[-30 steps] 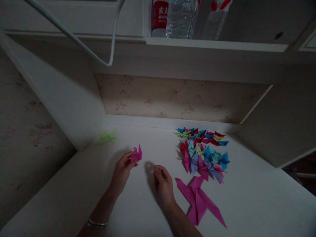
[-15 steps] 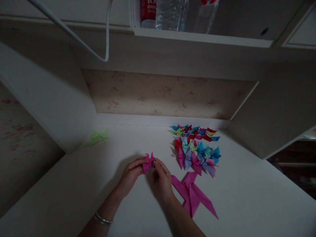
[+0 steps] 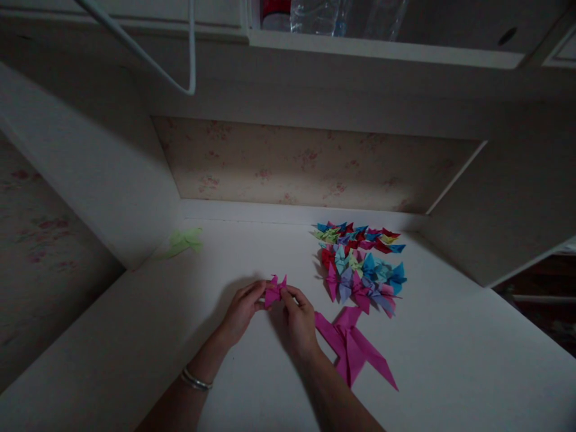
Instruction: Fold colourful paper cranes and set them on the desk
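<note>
A: What do the grips hold?

B: The left grip (image 3: pixel 240 313) pinches the small pink crane (image 3: pixel 273 293) from one side, narrow at the fingertips; the right grip (image 3: pixel 300 324) is closed on its other side.

A: And what has changed?

B: A second ago the left had it alone and the right stood apart. Now both share it, and its upper points look wider apart. It seems better steadied, perhaps adjusted, though the exact finger work is too small to tell.

A: Where is it?

B: Between the hands, seemingly just above the tabletop (image 3: pixel 450 336). The large pink figure (image 3: pixel 351 342) lies beside the right forearm, the coloured cranes (image 3: pixel 345 285) beyond it, and the green paper (image 3: pixel 186 240) far off to the left.

A: Any writing?

B: None readable. On the shelf (image 3: pixel 382 51), the view cuts off the clear bottles (image 3: pixel 315 17) and a red label (image 3: pixel 276 6); no brand shows.
</note>
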`<action>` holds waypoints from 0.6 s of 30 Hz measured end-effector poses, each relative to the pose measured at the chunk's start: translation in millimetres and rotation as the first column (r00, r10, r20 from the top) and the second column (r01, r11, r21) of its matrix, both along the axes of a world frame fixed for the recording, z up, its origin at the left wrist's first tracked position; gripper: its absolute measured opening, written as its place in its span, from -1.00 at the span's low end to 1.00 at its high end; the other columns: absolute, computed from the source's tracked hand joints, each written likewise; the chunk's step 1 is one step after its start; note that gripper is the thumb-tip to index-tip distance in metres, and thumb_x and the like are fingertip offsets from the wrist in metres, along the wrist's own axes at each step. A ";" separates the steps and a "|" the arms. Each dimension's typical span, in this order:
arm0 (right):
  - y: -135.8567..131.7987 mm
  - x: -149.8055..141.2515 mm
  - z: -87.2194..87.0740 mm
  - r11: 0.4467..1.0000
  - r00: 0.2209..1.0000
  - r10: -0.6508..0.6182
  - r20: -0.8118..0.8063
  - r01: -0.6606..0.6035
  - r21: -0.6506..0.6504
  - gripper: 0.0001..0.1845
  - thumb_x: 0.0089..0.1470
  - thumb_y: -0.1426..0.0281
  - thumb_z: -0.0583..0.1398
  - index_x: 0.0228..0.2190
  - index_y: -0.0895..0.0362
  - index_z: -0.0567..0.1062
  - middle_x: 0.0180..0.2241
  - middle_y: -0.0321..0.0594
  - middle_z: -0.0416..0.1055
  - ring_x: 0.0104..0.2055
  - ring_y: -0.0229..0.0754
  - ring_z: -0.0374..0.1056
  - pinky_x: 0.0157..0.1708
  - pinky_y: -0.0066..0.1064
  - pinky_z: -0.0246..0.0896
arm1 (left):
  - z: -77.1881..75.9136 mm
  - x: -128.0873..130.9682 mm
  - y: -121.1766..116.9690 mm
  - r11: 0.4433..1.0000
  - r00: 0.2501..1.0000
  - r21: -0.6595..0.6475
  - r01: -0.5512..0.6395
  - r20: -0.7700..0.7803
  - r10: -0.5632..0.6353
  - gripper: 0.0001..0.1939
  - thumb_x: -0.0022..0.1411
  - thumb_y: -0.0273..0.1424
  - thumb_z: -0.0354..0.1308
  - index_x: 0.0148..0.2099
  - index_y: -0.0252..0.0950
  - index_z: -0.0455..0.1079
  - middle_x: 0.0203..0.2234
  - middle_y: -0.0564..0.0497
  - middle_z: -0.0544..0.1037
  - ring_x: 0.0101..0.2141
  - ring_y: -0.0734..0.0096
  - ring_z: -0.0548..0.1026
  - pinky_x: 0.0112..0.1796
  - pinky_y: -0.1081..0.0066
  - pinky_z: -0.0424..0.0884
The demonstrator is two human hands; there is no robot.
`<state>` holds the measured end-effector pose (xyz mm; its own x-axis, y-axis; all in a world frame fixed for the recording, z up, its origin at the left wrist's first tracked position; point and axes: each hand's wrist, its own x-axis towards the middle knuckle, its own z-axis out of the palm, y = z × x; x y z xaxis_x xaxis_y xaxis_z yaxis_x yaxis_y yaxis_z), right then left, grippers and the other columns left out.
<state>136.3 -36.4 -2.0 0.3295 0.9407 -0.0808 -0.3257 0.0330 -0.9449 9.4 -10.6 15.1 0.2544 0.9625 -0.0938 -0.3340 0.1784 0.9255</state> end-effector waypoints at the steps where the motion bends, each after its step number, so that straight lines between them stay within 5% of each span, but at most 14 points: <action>1: -0.2 0.1 0.0 1.000 1.000 -0.002 0.003 0.002 -0.001 -0.63 -0.13 0.10 0.30 -0.40 0.15 0.58 -0.66 -0.33 0.36 -0.58 -0.26 0.21 -0.62 -0.47 0.01 | -0.2 0.0 0.0 1.000 1.000 0.008 -0.003 -0.015 0.003 -0.67 0.12 -0.19 0.22 -0.15 -0.31 0.54 -0.18 -0.16 0.58 -0.24 0.26 0.49 -0.35 0.42 0.40; 13: -0.1 -0.3 -3.8 1.000 0.989 0.010 -0.146 -0.013 -0.018 -0.67 -0.12 0.16 0.32 -0.41 0.16 0.53 -0.66 -0.40 0.30 -0.64 -0.36 0.08 -0.63 -0.49 -0.05 | 0.7 1.0 -1.1 1.000 0.999 0.006 0.016 0.029 -0.016 -0.76 0.05 -0.38 0.28 -0.19 -0.32 0.52 -0.25 -0.10 0.56 -0.26 0.31 0.47 -0.31 0.41 0.40; 18: -0.7 -0.7 -1.0 1.000 0.988 0.009 -0.155 -0.012 -0.014 -0.70 -0.12 0.19 0.32 -0.42 0.17 0.52 -0.63 -0.40 0.29 -0.64 -0.38 0.03 -0.65 -0.51 -0.10 | 4.7 1.2 -2.5 1.000 0.998 -0.013 -0.011 0.056 0.011 -0.66 0.01 -0.41 0.28 -0.10 -0.26 0.45 -0.22 -0.06 0.53 -0.24 0.29 0.48 -0.32 0.39 0.43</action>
<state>135.5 -37.1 -3.0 0.3021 0.9424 -0.1439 -0.4688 0.0154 -0.8832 10.6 -13.1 19.8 0.2490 0.9641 -0.0921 -0.3875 0.1864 0.9028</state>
